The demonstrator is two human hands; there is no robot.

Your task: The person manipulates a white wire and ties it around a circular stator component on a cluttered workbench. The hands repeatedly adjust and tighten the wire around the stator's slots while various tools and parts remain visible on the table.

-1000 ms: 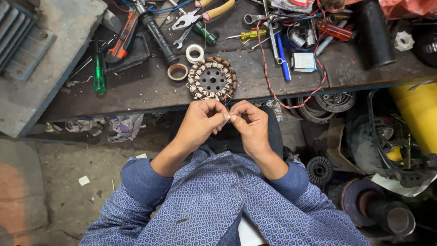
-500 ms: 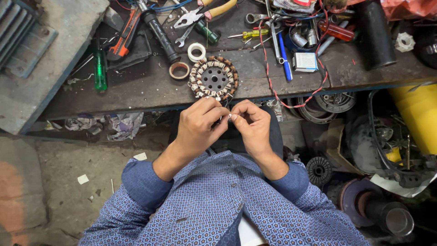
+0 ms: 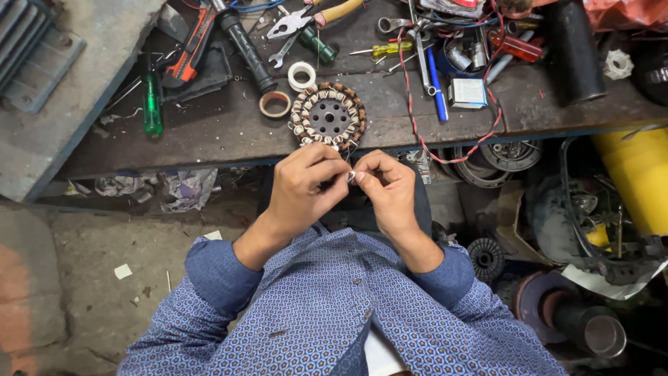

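A round motor stator (image 3: 328,116) with copper windings lies at the front edge of the dark workbench (image 3: 209,132). Just in front of it, my left hand (image 3: 304,182) and my right hand (image 3: 386,186) meet fingertip to fingertip. Between them they pinch a small whitish piece (image 3: 351,177), perhaps sleeving on a thin wire that runs up toward the stator. Both hands are held below the bench edge, above my lap. My sleeves are blue and patterned.
Two tape rolls (image 3: 275,104) lie left of the stator. Pliers (image 3: 299,21), a green screwdriver (image 3: 152,104), a blue pen (image 3: 436,87), red wire (image 3: 410,104) and several tools crowd the bench. A yellow cylinder (image 3: 630,181) and motor parts sit at the right, below.
My hands have stayed together in front of the stator, with only small finger movements on the piece between them.
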